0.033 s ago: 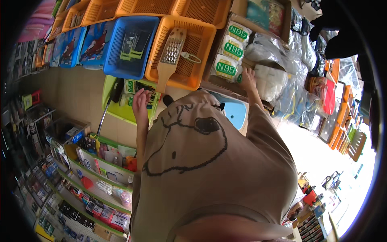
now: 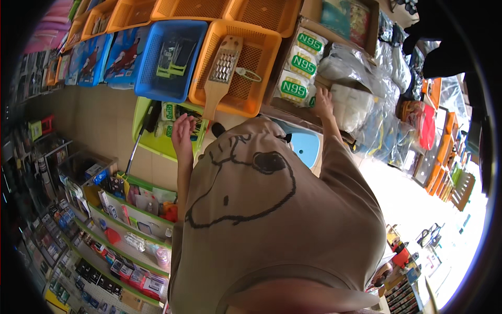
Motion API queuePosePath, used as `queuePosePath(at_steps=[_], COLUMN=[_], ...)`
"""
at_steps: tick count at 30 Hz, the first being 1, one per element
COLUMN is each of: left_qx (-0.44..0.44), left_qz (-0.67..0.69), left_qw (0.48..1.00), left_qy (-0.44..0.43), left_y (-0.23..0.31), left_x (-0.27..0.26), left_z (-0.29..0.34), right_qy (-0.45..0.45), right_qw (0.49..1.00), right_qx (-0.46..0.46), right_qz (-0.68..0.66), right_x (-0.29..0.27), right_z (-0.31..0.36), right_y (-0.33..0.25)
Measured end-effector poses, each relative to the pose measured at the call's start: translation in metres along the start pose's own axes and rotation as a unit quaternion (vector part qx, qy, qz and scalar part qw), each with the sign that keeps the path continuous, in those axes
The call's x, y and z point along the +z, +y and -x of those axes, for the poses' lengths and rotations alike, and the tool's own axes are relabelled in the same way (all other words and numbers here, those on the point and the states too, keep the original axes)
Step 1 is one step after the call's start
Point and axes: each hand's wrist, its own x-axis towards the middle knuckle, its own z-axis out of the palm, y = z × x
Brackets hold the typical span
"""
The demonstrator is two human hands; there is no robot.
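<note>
My left hand [image 2: 183, 130] hangs over the right part of a lime-green basket [image 2: 140, 125], its fingers loosely bent and apart, with nothing visible in them. White packets with green labels [image 2: 168, 111] lie in that basket beside a dark-handled, long-shafted tool [image 2: 151, 116]. My right hand [image 2: 323, 104] reaches into a cardboard box [image 2: 278, 83]. Its fingers are closed at the edge of a white packet [image 2: 312, 101], of which only a green-marked side shows; the thumb is hidden. Left of it, several similar packets [image 2: 294, 89] lie in a column.
An orange basket [image 2: 265, 99] holds a wooden-handled grater [image 2: 226, 65]. Beside it stands a blue basket [image 2: 144, 86] with green-handled utensils. Clear plastic bags [image 2: 348, 65] crowd the box's right side. A blue stool [image 2: 305, 146] is below; stocked shelves [image 2: 130, 230] line the lower left.
</note>
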Motion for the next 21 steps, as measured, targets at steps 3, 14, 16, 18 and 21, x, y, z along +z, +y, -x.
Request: queuePosePath(at_steps=[3,14,16,18,21], left_qx=[0.023,0.041,0.064,0.086,0.193], left_qz=[0.007,0.017,0.003,-0.013,-0.074], left_qw=[1.0,0.986,0.978,0.966,0.947], left_qy=[0.013,-0.16,-0.199,-0.245,-0.247], left_y=[0.008,0.038,0.044,0.056,0.068], left_x=[0.007,0.034,0.036,0.037,0.037], left_z=[0.003,0.009,0.014,0.02,0.03], right_qy=[0.046,0.147,0.107,0.063,-0.028], right_qw=[0.994,0.79,0.777,0.77,0.798], right_qx=[0.009,0.041,0.021,-0.017,-0.123], right_qz=[-0.1,-0.594,-0.62,-0.634,-0.589], right_x=[-0.003,-0.105,-0.14,-0.158,-0.184], right_z=[0.001,0.03,0.044,0.052,0.081], right_y=[0.009,-0.055,-0.099,-0.134,-0.217])
